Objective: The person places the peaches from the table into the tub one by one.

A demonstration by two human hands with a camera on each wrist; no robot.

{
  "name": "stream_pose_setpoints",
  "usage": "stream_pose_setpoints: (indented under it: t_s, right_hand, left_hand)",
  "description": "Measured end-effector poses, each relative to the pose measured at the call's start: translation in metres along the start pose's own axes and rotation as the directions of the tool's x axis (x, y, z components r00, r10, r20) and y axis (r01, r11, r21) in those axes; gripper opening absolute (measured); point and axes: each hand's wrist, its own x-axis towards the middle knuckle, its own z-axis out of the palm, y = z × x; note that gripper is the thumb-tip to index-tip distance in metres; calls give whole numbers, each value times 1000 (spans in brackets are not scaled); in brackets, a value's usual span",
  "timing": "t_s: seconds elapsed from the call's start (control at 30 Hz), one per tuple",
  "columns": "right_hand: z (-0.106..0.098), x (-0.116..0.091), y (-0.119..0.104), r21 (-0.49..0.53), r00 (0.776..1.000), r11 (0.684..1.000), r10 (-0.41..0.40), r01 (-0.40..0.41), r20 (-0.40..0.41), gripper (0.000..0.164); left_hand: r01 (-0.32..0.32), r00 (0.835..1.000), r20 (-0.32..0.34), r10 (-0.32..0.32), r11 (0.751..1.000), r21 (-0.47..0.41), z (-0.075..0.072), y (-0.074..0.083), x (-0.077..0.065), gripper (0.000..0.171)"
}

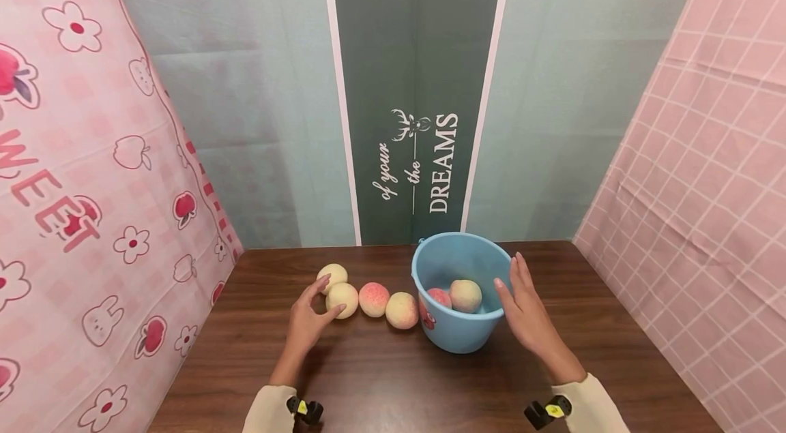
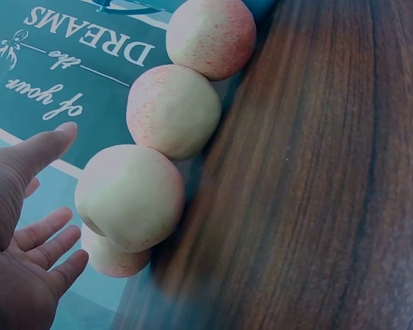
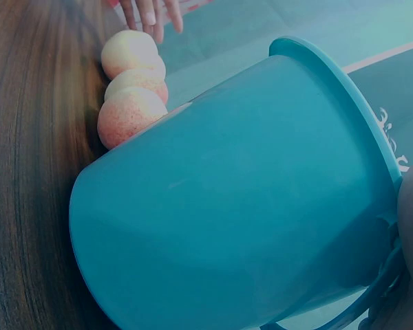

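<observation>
My left hand (image 1: 310, 317) is spread beside two pale peaches at the left end of a row, the nearer peach (image 1: 343, 301) and the farther peach (image 1: 334, 274). In the left wrist view, thumb and fingers stand apart with nothing gripped. A redder peach (image 1: 374, 300) and a yellow-pink peach (image 1: 402, 311) continue the row up to the blue bucket (image 1: 460, 337). Inside the bucket lie a pale peach (image 1: 467, 296) and a partly hidden red one (image 1: 439, 297). At the bucket's right rim is my right hand (image 1: 528, 314), its fingers straight; whether it touches is unclear.
A dark wooden table (image 1: 381, 385) carries everything. Behind it hangs a grey-green cloth (image 1: 276, 146) with printed words. Pink patterned cloths flank the table at left (image 1: 141, 181) and right (image 1: 694, 215). The bucket's handle (image 3: 375, 292) hangs at its side.
</observation>
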Motion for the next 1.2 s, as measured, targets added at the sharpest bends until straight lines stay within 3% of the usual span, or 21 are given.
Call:
stream_pose_setpoints:
  t_s: [0.33, 0.57, 1.2]
  right_hand:
    - [0, 0, 0, -3, 1000, 1000, 1, -1, 1, 77]
    - [0, 0, 0, -3, 1000, 1000, 3, -3, 2, 77]
    - [1, 2, 2, 9, 1000, 1000, -12, 12, -1, 77]
  left_hand:
    - [21, 1000, -7, -20, 999, 43, 2, -7, -3, 67]
    - [81, 996, 17, -82, 996, 48, 1, -10, -2, 68]
    - [77, 997, 28, -77, 997, 19, 6, -18, -2, 67]
